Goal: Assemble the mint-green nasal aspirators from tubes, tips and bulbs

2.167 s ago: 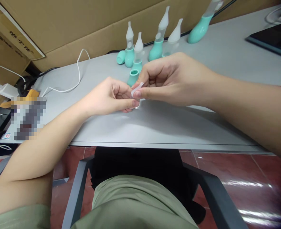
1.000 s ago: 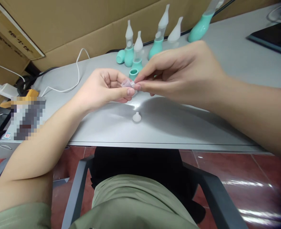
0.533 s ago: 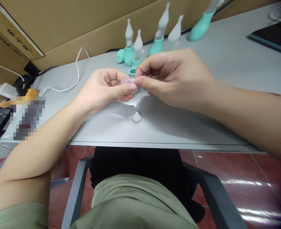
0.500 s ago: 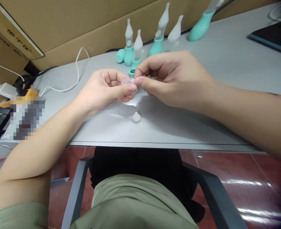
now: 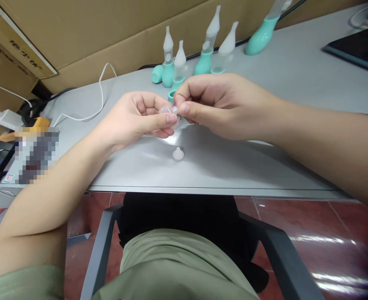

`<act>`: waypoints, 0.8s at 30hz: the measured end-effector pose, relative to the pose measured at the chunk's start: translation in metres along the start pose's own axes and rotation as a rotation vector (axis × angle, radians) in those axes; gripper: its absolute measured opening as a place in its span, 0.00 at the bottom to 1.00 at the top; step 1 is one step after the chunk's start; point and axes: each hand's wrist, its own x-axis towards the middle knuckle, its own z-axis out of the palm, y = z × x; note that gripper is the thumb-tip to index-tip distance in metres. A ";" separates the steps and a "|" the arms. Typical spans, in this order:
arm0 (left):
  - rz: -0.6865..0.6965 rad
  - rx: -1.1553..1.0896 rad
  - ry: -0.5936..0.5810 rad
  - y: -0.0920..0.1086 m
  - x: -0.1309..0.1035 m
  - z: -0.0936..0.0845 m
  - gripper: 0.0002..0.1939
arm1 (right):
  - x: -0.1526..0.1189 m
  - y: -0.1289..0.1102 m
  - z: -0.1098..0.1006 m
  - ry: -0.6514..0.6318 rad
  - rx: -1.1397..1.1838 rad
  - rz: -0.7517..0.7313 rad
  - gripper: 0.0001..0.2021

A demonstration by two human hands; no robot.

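Between thumb and fingers, my left hand (image 5: 143, 114) grips a small clear plastic piece (image 5: 168, 109), partly covered by the fingers. My right hand (image 5: 211, 104) pinches at the right end of that piece; whatever lies between its fingertips is mostly hidden. On the table below both hands rests a small white cap-like part (image 5: 178, 153) with a short stub on top. Just behind my fingertips stands a teal ring-shaped opening (image 5: 171, 96), partly covered.
Several teal bulbs with white tips, such as this nasal aspirator (image 5: 168, 58), stand along the cardboard wall (image 5: 108, 33). One teal bulb (image 5: 260, 37) leans at the back right. A white cable (image 5: 101, 91) curls at left; a black flat object (image 5: 359, 50) lies far right.
Both hands stay close together around the clear piece. My right hand has shifted slightly down and left, and a little more of the piece shows between the fingertips.
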 end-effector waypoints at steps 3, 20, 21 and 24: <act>-0.019 -0.019 -0.030 0.002 -0.001 -0.001 0.34 | 0.001 0.001 -0.003 -0.039 0.021 -0.018 0.16; 0.034 -0.033 0.027 0.001 0.002 -0.003 0.24 | -0.002 -0.011 0.011 0.284 0.032 0.028 0.10; 0.037 -0.035 0.036 0.000 0.002 -0.001 0.21 | -0.002 -0.013 0.012 0.301 0.036 0.053 0.07; 0.036 -0.034 0.076 -0.001 0.001 0.004 0.16 | -0.001 -0.014 0.015 0.316 0.077 0.091 0.07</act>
